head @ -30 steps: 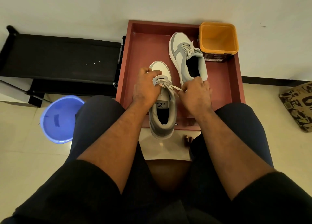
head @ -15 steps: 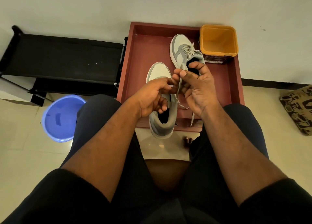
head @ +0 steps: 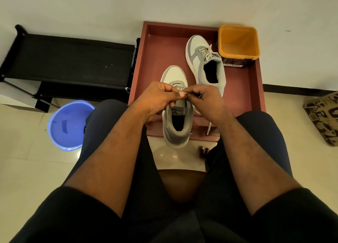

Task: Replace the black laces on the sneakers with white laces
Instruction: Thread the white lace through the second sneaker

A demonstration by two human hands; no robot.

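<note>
A pale tiled floor (head: 27,169) meets a white wall (head: 109,8) at the far side, and against that wall a red-brown tray (head: 157,46) lies flat on the floor. To the left of it stands a low black rack (head: 69,59), with a blue bucket (head: 67,125) near its front corner. A patterned box (head: 325,114) sits at the right edge.

Inside the tray, an orange tub (head: 237,41) occupies the far right corner. Just beside it lies the far sneaker (head: 204,59), grey and white, already threaded with a white lace (head: 205,53). The near sneaker (head: 176,122) rests with its heel overhanging the tray's near rim, toe pointing to the wall.

Above its tongue the two hands meet. The left hand (head: 157,100) has its fingers curled, thumb and forefinger pinching a white lace end (head: 184,93). The right hand (head: 206,100) pinches the same lace just beside it, its grip likewise pressed together on it. A loose lace tail (head: 208,128) hangs below the right wrist, reaching the tray's near rim.

The person's dark shorts (head: 109,125) frame the near view.
</note>
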